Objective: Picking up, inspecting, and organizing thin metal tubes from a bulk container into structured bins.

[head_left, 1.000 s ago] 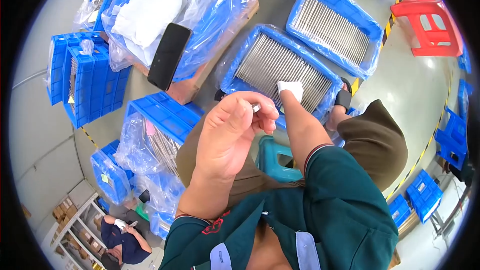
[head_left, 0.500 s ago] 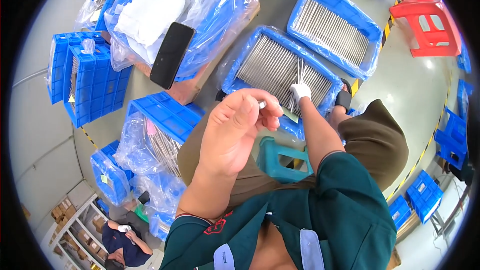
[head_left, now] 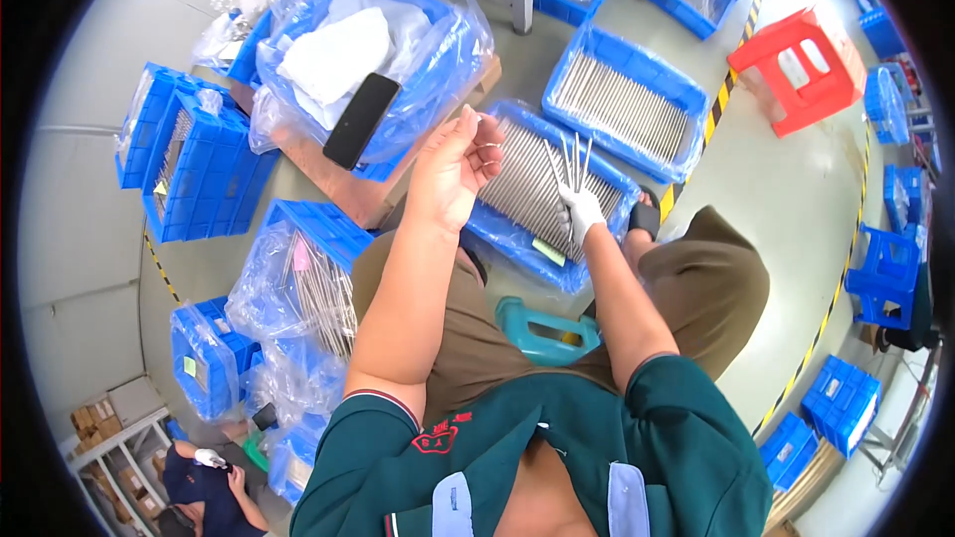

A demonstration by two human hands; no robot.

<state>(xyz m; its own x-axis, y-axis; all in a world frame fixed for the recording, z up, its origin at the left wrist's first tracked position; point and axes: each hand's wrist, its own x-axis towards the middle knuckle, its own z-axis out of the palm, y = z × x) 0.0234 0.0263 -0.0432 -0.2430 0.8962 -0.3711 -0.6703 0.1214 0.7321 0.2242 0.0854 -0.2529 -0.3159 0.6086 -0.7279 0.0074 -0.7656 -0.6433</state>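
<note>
Centre: metal rods [head_left: 517,164], smooth, shiny; plastic liner [head_left: 505,241], crinkled, glossy. Upper left: smartphone [head_left: 362,119], glossy-faced. Upper right: plastic stool [head_left: 841,70], smooth. Lower centre: cloth shirt [head_left: 686,443], matt.

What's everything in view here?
Crates: many, blue, all around
Rods: many, silver, in crates
Plastic bags: several, clear, on crates
Cloth: count unclear, white, upper left crate
Phone: one, black, in front of that crate
Stools: three; red upper right, teal between knees, blue far right
Floor tape: strips, yellow and black, both sides
Shelf: one, white, lower left
Co-worker: one, dark top, lower left
Left hand: one, bare, raised near centre
Right hand: one, white gloved, gripping rods, right of centre
</note>
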